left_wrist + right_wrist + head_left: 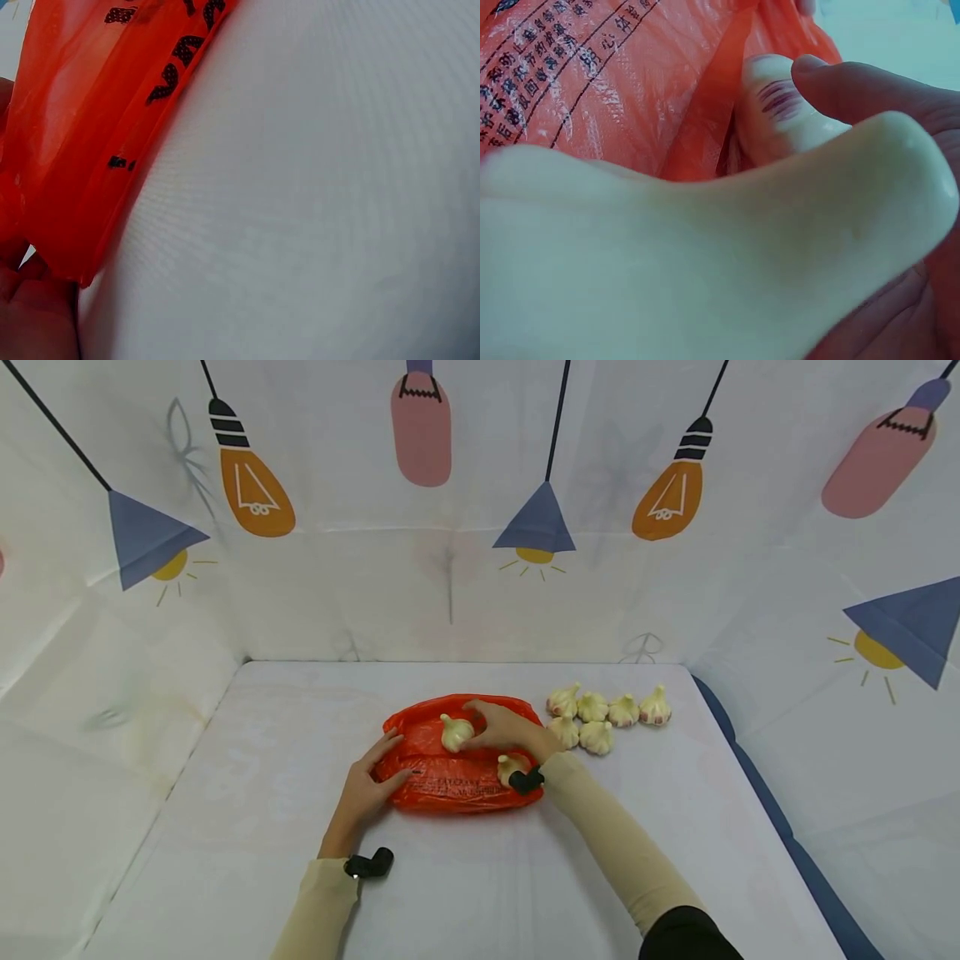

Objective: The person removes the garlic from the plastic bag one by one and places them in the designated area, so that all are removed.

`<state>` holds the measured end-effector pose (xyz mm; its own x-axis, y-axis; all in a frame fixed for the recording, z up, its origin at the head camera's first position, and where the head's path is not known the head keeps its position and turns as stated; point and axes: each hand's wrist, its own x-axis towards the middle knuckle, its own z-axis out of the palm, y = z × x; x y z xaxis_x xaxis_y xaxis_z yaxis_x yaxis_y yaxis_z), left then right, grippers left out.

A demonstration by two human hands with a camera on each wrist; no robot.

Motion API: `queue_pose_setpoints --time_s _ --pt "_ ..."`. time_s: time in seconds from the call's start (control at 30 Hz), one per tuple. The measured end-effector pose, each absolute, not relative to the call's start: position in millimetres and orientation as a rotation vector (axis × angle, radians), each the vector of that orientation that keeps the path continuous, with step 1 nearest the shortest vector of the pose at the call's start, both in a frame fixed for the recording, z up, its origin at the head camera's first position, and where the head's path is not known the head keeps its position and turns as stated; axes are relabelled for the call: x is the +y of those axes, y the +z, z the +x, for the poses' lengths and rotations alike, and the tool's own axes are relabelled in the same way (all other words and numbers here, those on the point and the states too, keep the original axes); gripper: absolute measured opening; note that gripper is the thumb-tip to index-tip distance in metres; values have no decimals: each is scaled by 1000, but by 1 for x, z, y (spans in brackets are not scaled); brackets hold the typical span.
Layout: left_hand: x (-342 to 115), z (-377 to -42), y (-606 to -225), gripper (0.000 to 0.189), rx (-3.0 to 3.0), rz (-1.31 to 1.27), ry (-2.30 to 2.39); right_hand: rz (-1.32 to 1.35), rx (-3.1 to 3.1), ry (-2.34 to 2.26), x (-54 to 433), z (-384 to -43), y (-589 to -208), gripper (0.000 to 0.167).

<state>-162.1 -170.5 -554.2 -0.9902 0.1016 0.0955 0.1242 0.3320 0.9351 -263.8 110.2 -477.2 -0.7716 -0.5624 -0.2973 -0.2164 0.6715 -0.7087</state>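
A red plastic bag [450, 768] with black print lies flat on the white table. At its left end my left hand [365, 791] holds the bag's edge, with thumb and fingers spread apart. The bag's corner [67, 225] hangs by that hand in the left wrist view. Over the bag, my right hand [506, 729] holds a garlic bulb [454, 732] between thumb and fingers. Purple streaks mark this garlic bulb [776, 105] in the right wrist view, where the thumb touches it. A second garlic bulb [510, 768] sits on the bag, partly hidden under the right wrist.
Several garlic bulbs [596, 737] stand in two rows on the table, right of the bag. A pale smooth shape [705, 255] fills the near part of the right wrist view. White cloth walls [450, 602] with printed lamps rise behind the white table [247, 860].
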Motion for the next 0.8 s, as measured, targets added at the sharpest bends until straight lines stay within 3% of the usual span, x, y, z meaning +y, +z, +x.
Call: queue_pose_setpoints --time_s 0.5,0.8 --pt "-170 -160 -552 64 -2549 -201 -1791 -633 2410 -922 108 -265 -483 53" --pt "-169 -160 -552 64 -2556 -192 -1793 -623 2415 -912 106 -263 -481 47"
